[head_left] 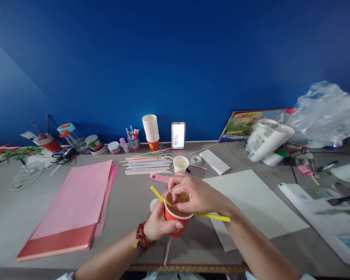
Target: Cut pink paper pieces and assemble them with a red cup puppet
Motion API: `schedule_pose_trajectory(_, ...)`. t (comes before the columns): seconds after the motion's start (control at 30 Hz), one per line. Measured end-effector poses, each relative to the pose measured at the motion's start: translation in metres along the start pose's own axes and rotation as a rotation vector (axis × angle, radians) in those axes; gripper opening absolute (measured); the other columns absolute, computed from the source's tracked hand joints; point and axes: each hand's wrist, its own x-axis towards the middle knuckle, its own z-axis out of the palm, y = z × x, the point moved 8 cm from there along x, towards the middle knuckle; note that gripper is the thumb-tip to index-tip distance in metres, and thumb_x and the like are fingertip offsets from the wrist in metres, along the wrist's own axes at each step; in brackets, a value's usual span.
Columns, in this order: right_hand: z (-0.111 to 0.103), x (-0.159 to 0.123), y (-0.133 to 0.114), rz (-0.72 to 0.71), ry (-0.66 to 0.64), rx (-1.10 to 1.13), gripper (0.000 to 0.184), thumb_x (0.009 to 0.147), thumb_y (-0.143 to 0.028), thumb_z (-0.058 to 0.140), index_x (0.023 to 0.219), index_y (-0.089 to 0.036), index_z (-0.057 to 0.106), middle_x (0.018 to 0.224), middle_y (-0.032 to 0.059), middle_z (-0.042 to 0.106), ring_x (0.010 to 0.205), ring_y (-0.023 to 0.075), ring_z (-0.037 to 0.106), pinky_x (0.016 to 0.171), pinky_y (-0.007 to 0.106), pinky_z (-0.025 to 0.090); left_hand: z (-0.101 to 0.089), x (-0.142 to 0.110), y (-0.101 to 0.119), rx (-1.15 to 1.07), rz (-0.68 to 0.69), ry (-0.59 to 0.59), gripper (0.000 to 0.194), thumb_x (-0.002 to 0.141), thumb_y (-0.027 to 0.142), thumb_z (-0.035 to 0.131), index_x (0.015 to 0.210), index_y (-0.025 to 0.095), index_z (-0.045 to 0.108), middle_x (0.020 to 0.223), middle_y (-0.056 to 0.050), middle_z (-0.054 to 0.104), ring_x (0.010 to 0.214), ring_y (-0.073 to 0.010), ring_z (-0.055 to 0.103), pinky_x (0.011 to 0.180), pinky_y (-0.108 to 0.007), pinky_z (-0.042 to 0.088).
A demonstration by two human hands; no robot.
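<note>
my left hand [156, 224] grasps a red paper cup [177, 223] over the grey table [128, 210], near its front edge; my right hand [192, 194] reaches inside, whether pinching the yellow straw [156, 193] i cannot tell.

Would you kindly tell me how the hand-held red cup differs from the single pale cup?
The red cup has a red outside; the pale cup a whitish one. The red cup is in the left hand, with the right hand reaching inside; the pale cup stands on the table. Both have round mouths.
</note>
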Motion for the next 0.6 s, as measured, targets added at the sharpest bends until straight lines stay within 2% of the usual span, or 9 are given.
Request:
schedule_pose_trajectory(0.27, 0.000, 0.000, 0.003, -0.011, 0.003, 0.036, 0.014, 0.079, -0.021, 0.072, 0.067, -0.019, 0.065, 0.092, 0.0024, 0.064, 0.092, 0.0184, 0.061, 0.083, 0.030, 0.045, -0.001, -0.001, -0.006, -0.027, -0.064, 0.004, 0.072, 0.064, 0.053, 0.081, 0.119, 0.018, 0.051, 0.107, -0.012, 0.066, 0.089, -0.0264, 0.066, 0.082, -0.040, 0.053)
schedule_pose_trajectory(0.37, -0.003, 0.000, 0.007, 0.005, 0.008, 0.153, 0.005, 0.080, -0.020, 0.072, 0.083, -0.020, 0.068, 0.099, 0.0026, 0.064, 0.095, 0.0187, 0.060, 0.087, 0.031, 0.045, -0.002, -0.003, -0.011, -0.052, -0.101, 0.001, 0.074, 0.064, 0.057, 0.080, 0.119, 0.017, 0.052, 0.103, -0.013, 0.067, 0.086, -0.0269, 0.067, 0.076, -0.039, 0.054)
schedule_pose_trajectory(0.47, -0.009, -0.002, 0.014, 0.035, 0.018, 0.284, 0.021, 0.080, -0.021, 0.071, 0.100, -0.019, 0.066, 0.107, 0.0044, 0.063, 0.098, 0.0190, 0.059, 0.087, 0.032, 0.046, -0.005, -0.004, -0.009, -0.072, -0.082, 0.003, 0.072, 0.064, 0.056, 0.080, 0.119, 0.016, 0.054, 0.095, -0.012, 0.069, 0.082, -0.0267, 0.068, 0.074, -0.039, 0.054)
schedule_pose_trajectory(0.6, -0.012, -0.006, 0.023, 0.080, -0.006, 0.369, 0.010, 0.079, -0.020, 0.069, 0.088, -0.017, 0.065, 0.103, 0.0035, 0.059, 0.094, 0.0166, 0.057, 0.083, 0.029, 0.047, -0.007, -0.005, -0.006, -0.063, -0.065, 0.010, 0.078, 0.063, 0.053, 0.082, 0.125, 0.016, 0.052, 0.104, -0.014, 0.068, 0.091, -0.0293, 0.067, 0.081, -0.041, 0.053)
